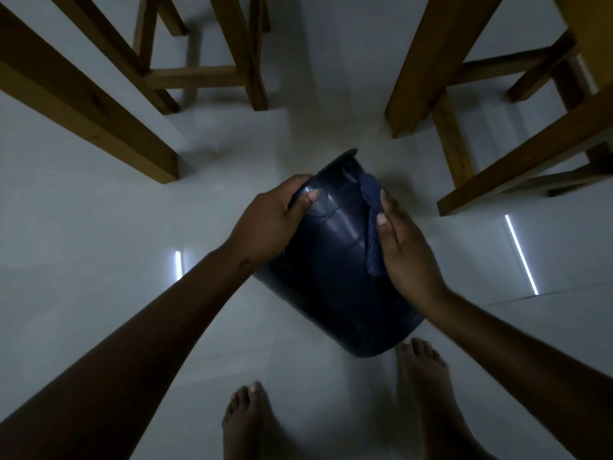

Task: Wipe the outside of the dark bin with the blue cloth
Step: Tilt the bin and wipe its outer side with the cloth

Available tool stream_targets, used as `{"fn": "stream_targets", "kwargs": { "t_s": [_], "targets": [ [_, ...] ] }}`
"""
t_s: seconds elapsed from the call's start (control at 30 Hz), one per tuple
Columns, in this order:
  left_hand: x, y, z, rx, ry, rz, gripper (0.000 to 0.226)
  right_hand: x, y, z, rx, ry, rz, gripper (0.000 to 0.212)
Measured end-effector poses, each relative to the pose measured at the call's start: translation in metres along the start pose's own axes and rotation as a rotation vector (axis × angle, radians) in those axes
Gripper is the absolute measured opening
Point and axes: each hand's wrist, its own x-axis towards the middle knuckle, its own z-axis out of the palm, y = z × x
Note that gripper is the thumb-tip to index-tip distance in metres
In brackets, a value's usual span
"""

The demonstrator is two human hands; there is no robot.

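The dark bin [335, 260] is held tilted above the pale floor, its open rim pointing away from me and its base toward my feet. My left hand [268, 217] grips the bin's left side near the rim, thumb across the wall. My right hand [403, 250] lies flat against the bin's right side and presses the blue cloth [373, 224] onto the wall. The cloth shows as a crumpled strip along my fingers; the rest is hidden under the palm.
Wooden furniture legs stand close around: a thick leg [99, 107] at left, a stool frame [205, 71] behind it, and more legs and rails [457, 104] at right. My bare feet [252, 423] are on the glossy floor below the bin.
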Motion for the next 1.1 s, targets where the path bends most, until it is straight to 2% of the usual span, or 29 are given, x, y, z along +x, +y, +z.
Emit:
{"fn": "stream_targets", "kwargs": {
  "t_s": [0.1, 0.23, 0.3, 0.4, 0.47, 0.53, 0.63, 0.73, 0.83, 0.97, 1.03, 1.1],
  "targets": [
    [0.000, -0.006, 0.001, -0.004, 0.003, 0.014, 0.034, -0.057, -0.013, 0.021, -0.386, 0.032, -0.164, 0.055],
    [0.002, -0.008, -0.001, -0.024, -0.009, 0.033, 0.033, -0.051, -0.015, 0.025, -0.488, -0.016, -0.329, 0.057],
    [0.003, -0.005, -0.001, -0.027, -0.014, 0.030, 0.033, -0.020, -0.011, 0.015, -0.361, 0.004, -0.272, 0.056],
    [0.003, -0.003, 0.000, -0.026, 0.001, 0.026, 0.033, 0.020, 0.002, 0.001, 0.067, -0.069, -0.021, 0.057],
    [0.003, -0.003, 0.002, -0.020, 0.008, 0.020, 0.034, 0.017, 0.002, -0.002, 0.147, -0.078, 0.045, 0.059],
    [0.003, -0.005, 0.003, 0.000, 0.019, 0.013, 0.035, -0.011, -0.006, 0.004, -0.061, -0.039, -0.012, 0.059],
    [0.002, -0.010, 0.003, -0.003, 0.036, 0.024, 0.034, -0.060, -0.016, 0.022, -0.435, 0.003, -0.252, 0.064],
    [0.000, -0.013, 0.003, -0.017, 0.029, 0.043, 0.033, -0.057, -0.019, 0.025, -0.505, 0.012, -0.308, 0.066],
    [0.002, -0.011, 0.002, -0.017, 0.028, 0.042, 0.036, -0.018, -0.016, 0.015, -0.331, 0.033, -0.189, 0.062],
    [-0.004, -0.010, 0.002, -0.028, 0.035, 0.042, 0.036, 0.025, -0.008, -0.003, 0.229, -0.058, 0.122, 0.050],
    [-0.008, -0.011, 0.001, -0.023, 0.034, 0.020, 0.036, 0.021, -0.008, -0.002, 0.249, -0.054, 0.168, 0.049],
    [-0.012, -0.014, 0.000, -0.037, 0.030, -0.013, 0.036, 0.007, -0.009, 0.003, 0.203, 0.021, 0.173, 0.050]
  ]
}}
